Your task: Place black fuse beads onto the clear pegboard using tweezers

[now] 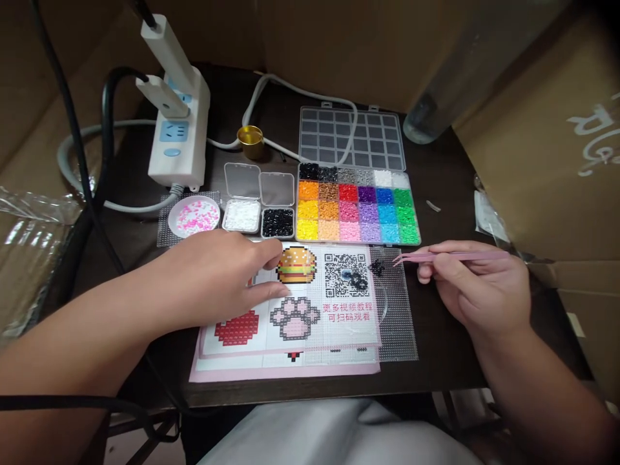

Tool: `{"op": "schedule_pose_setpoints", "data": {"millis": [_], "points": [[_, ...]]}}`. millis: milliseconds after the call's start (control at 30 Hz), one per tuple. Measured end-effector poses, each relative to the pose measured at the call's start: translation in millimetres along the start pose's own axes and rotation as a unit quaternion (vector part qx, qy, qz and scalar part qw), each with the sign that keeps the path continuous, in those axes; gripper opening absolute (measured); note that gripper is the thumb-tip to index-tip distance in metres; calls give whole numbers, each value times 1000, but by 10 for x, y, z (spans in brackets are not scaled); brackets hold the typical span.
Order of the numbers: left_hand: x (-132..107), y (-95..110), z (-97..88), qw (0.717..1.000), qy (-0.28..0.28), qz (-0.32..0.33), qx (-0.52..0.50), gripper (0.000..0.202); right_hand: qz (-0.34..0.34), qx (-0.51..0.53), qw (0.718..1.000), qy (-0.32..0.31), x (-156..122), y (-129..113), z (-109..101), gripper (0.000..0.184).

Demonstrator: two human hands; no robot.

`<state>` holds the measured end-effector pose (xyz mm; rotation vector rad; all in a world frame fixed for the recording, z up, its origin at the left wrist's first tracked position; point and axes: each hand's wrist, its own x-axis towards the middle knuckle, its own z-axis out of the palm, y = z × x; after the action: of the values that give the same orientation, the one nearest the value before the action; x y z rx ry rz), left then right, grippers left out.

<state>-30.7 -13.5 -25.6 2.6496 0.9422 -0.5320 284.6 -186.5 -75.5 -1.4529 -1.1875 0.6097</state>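
Note:
Between the thumb and fingers of my right hand point(484, 284) is a pair of pink tweezers point(460, 256), tips pointing left. Those tips hover near a small cluster of black beads point(376, 267) on a clear pegboard point(400, 310). More black beads point(357, 281) lie over the QR code of the printed pattern sheet point(339, 332). My left hand point(223, 271) is over the sheet's left part, thumb and index finger apart, holding nothing visible. Beside its fingertips are a printed hamburger point(295, 265) and a paw point(295, 318). The hand hides part of the sheet.
A compartment box of coloured beads point(358, 203) lies behind the sheet, lid folded back. Left of it are boxes of black beads point(278, 223) and white beads point(242, 216), plus a dish of pink beads point(196, 216). A power strip point(181, 142), gold cup point(250, 139) and cables stand behind.

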Motion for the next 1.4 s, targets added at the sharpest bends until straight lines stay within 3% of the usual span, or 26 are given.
{"op": "schedule_pose_setpoints", "data": {"millis": [100,333,533,700,867,1033,1400], "points": [[1,11,-14,1000,-1,-2,9,40,17,33,999,-5,19,-19,38,5],[-29,27,-15,999,15,21,44,33,-17,-30,999,-38,32,-98,69,19],[6,29,-35,999,-19,5,38,37,-12,-46,997,-52,51,-148,72,16],[10,35,-38,999,-36,-6,37,41,-15,-59,996,-63,49,-165,71,25],[-22,40,-40,999,-20,0,35,35,-18,-66,995,-66,54,-176,80,31],[-15,14,-28,999,-28,-10,16,42,-12,-63,996,-55,57,-181,96,30],[3,33,-29,999,-26,-17,36,38,-14,-67,996,-55,40,-158,80,28]]}}
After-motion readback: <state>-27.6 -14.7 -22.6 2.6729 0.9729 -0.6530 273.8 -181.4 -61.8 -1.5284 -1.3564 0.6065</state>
